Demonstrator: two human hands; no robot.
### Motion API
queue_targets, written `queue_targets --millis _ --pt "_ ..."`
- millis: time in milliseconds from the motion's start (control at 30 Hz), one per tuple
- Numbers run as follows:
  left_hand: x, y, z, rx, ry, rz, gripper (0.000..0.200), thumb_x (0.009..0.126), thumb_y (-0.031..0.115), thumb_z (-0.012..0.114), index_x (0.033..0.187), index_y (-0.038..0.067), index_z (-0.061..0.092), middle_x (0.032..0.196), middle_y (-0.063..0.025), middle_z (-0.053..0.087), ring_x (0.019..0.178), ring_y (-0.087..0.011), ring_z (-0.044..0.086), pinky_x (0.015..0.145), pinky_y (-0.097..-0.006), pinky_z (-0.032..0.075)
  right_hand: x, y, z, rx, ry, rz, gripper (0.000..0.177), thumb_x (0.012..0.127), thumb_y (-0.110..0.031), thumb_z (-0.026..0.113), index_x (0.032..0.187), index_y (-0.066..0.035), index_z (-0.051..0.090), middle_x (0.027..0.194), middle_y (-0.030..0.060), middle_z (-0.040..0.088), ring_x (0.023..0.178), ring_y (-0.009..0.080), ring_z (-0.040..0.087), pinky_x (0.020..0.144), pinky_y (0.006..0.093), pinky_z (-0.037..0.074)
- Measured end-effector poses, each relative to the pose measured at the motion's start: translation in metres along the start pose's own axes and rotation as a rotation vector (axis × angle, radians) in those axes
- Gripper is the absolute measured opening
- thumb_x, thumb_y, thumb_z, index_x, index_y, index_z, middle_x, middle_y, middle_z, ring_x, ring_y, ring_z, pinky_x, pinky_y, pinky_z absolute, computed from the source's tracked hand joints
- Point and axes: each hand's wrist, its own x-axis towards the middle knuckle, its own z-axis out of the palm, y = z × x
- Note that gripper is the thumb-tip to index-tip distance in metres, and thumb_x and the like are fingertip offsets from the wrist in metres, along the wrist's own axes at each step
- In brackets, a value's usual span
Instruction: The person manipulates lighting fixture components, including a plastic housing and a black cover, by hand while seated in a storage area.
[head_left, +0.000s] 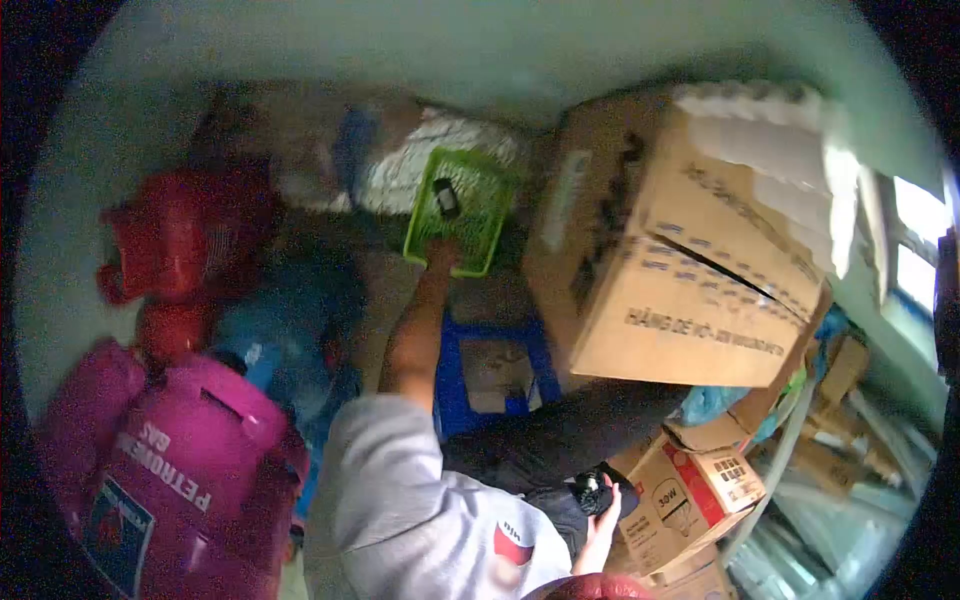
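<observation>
My left arm stretches forward to a bright green plastic basket. My left hand is at its near rim and looks closed on it, though the fingers are blurred. Inside the basket lies a small dark object with a pale label. Low on the right, beside my dark trousers, my right hand is closed around a small black object whose kind I cannot make out.
A large cardboard box stands right of the basket, a blue plastic stool below it. Pink gas cylinders and red plastic items are left. A 30W bulb carton sits near my right hand, with clutter behind.
</observation>
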Motion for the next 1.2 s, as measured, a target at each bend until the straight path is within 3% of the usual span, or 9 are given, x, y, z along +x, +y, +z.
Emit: queue_targets --millis 100,167,367,533,667,900,1100,1167,1200 --pt "-0.014 -0.012 0.013 0.148 0.091 0.474 0.031 0.112 0.024 0.053 0.128 0.001 0.066 0.107 -0.0104 0.071 0.074 -0.0183 0.063 0.064 -0.0398 0.053 0.001 0.008 -0.001 0.243 -0.038 -0.033 0.040 0.103 -0.040 0.064 0.124 -0.006 0.064 0.125 0.0148 0.070 0.109 0.0296 0.068 0.094 0.0420 0.058" --pt "-0.178 0.038 0.099 0.341 0.025 0.723 0.023 0.112 0.020 0.055 0.116 0.001 0.068 0.095 -0.0047 0.070 0.076 -0.0143 0.063 0.065 -0.0371 0.053 0.003 0.014 -0.002 0.289 -0.122 -0.151 0.042 0.100 -0.038 0.066 0.126 -0.005 0.065 0.128 0.0113 0.071 0.111 0.0287 0.070 0.102 0.0429 0.056" --pt "-0.452 0.121 0.296 0.506 -0.087 1.352 0.018 0.106 0.014 0.067 0.119 0.001 0.067 0.104 -0.0061 0.071 0.092 -0.0129 0.066 0.080 -0.0297 0.054 0.014 0.028 -0.005 0.529 -0.290 -0.261 0.047 0.096 -0.044 0.065 0.132 -0.014 0.066 0.129 0.0059 0.072 0.113 0.0242 0.069 0.091 0.0400 0.056" --pt "-0.609 0.146 0.453 0.945 -0.292 1.977 0.058 0.088 0.033 0.088 0.132 0.004 0.064 0.129 -0.0107 0.067 0.117 -0.0258 0.064 0.095 -0.0412 0.052 -0.001 0.031 -0.004 0.741 -0.409 -0.355 0.055 0.100 -0.049 0.064 0.142 -0.014 0.063 0.126 0.0049 0.072 0.107 0.0232 0.070 0.086 0.0367 0.059" --pt "-0.625 0.156 0.524 1.588 -0.091 2.201 0.070 0.082 0.042 0.089 0.137 0.007 0.064 0.135 -0.0153 0.066 0.123 -0.0354 0.062 0.101 -0.0514 0.050 0.008 0.056 -0.027 1.028 -0.291 -0.321 0.045 0.103 -0.045 0.063 0.135 -0.013 0.066 0.124 0.0061 0.074 0.107 0.0248 0.073 0.082 0.0378 0.061" --pt "-0.632 0.130 0.533 1.435 -0.108 2.375 0.060 0.091 0.035 0.082 0.140 0.008 0.062 0.129 -0.0133 0.068 0.120 -0.0325 0.065 0.101 -0.0478 0.051 -0.008 0.058 -0.049 1.283 -0.648 -0.400 0.044 0.107 -0.036 0.053 0.140 -0.008 0.063 0.133 0.0149 0.071 0.119 0.0336 0.071 0.080 0.0428 0.064" --pt "-0.679 -0.071 0.466 0.653 -1.235 0.635 0.058 0.113 0.051 0.033 0.146 0.008 0.054 0.119 -0.0092 0.068 0.093 -0.0231 0.067 0.080 -0.0422 0.057 -0.086 -0.029 -0.008 1.310 -0.436 -0.855 0.050 0.105 -0.028 0.056 0.152 -0.008 0.054 0.155 0.0162 0.055 0.138 0.0376 0.058 0.115 0.0593 0.048" --pt "-0.681 -0.169 0.436 0.675 -1.220 0.195 0.056 0.113 0.049 0.038 0.147 0.009 0.053 0.120 -0.0104 0.068 0.096 -0.0275 0.069 0.082 -0.0452 0.057 -0.113 -0.051 -0.001 0.204 0.444 -1.368 0.049 0.107 -0.021 0.057 0.153 -0.005 0.052 0.155 0.0141 0.054 0.141 0.0368 0.056 0.119 0.0591 0.043" --pt "-0.683 -0.211 0.422 0.700 -1.234 0.049 0.056 0.112 0.050 0.039 0.148 0.009 0.053 0.119 -0.0105 0.068 0.098 -0.0280 0.069 0.082 -0.0440 0.056 -0.115 -0.058 0.009 0.184 0.398 -1.521 0.049 0.106 -0.019 0.058 0.152 -0.004 0.052 0.155 0.0164 0.055 0.140 0.0381 0.057 0.120 0.0593 0.040"
